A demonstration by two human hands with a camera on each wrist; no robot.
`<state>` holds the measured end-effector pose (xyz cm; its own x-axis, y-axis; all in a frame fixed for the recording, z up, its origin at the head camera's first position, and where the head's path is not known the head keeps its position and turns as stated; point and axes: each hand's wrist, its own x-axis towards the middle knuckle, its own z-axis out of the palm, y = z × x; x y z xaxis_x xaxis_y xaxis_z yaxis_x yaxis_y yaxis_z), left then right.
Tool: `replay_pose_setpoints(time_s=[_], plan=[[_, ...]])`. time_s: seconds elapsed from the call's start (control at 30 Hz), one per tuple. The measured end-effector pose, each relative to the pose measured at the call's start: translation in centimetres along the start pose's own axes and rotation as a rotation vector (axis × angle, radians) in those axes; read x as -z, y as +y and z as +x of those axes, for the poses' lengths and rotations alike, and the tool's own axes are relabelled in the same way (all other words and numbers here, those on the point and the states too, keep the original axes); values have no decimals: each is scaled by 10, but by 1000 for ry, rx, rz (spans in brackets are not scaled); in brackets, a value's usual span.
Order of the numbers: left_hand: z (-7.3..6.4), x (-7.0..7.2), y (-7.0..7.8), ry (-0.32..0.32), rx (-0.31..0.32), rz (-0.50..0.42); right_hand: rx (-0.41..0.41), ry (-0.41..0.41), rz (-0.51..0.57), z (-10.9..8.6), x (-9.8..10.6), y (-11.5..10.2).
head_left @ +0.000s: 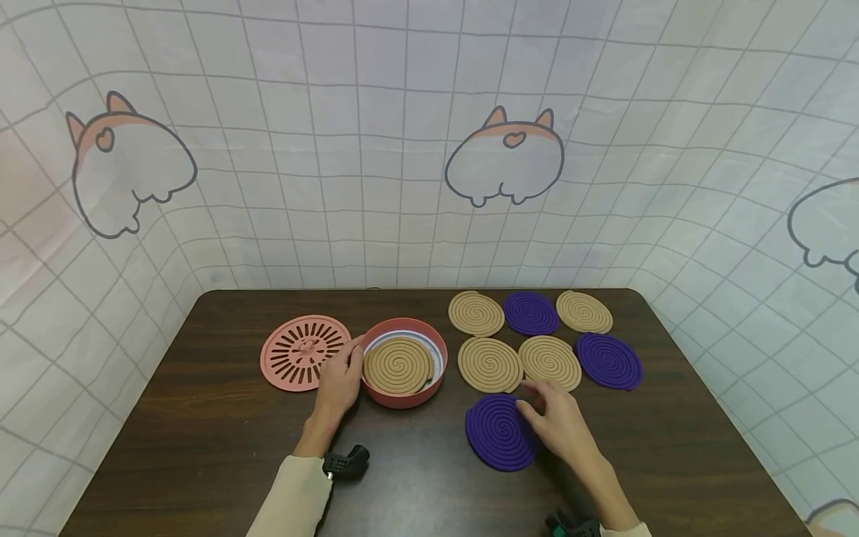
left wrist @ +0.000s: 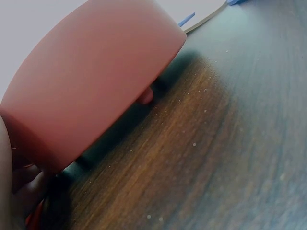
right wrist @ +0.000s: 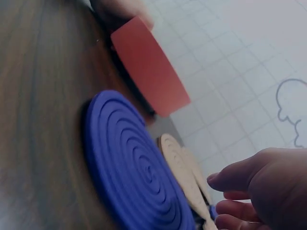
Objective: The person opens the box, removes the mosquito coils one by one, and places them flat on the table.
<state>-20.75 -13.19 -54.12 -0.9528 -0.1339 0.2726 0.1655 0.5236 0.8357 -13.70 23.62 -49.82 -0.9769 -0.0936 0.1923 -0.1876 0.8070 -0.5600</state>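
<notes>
In the head view a red round mosquito-coil holder (head_left: 403, 400) stands on the table, a tan mosquito coil (head_left: 399, 365) lying inside its pale liner. My left hand (head_left: 339, 377) grips the holder's left side, fingers at the rim. The left wrist view shows its smooth outer wall (left wrist: 100, 72) close up and a small foot under it. My right hand (head_left: 558, 424) hovers by the right edge of a purple mosquito coil (head_left: 502, 432), thumb toward it and fingers loosely bent. Nothing is between those fingers in the right wrist view.
Left of the holder lies a pink slotted lid (head_left: 305, 352). Several more coils lie in two rows at the back right, tan ones (head_left: 490, 365) and purple ones (head_left: 609, 361). A white grid-patterned curtain (head_left: 403, 149) surrounds the dark wooden table (head_left: 221, 418).
</notes>
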Motion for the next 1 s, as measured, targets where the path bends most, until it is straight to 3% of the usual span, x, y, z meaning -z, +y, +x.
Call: replay_pose_setpoints(time_s=[0.23,0.53,1.0], plan=[[0,-1,0,-14,21,-5,48,42,21,14,-2,-13],[0,0,-1,-10,3,-9,69,48,77,29,-2,-33],[0,0,-1,-7,0,-7,134,61,130,53,-20,-65]])
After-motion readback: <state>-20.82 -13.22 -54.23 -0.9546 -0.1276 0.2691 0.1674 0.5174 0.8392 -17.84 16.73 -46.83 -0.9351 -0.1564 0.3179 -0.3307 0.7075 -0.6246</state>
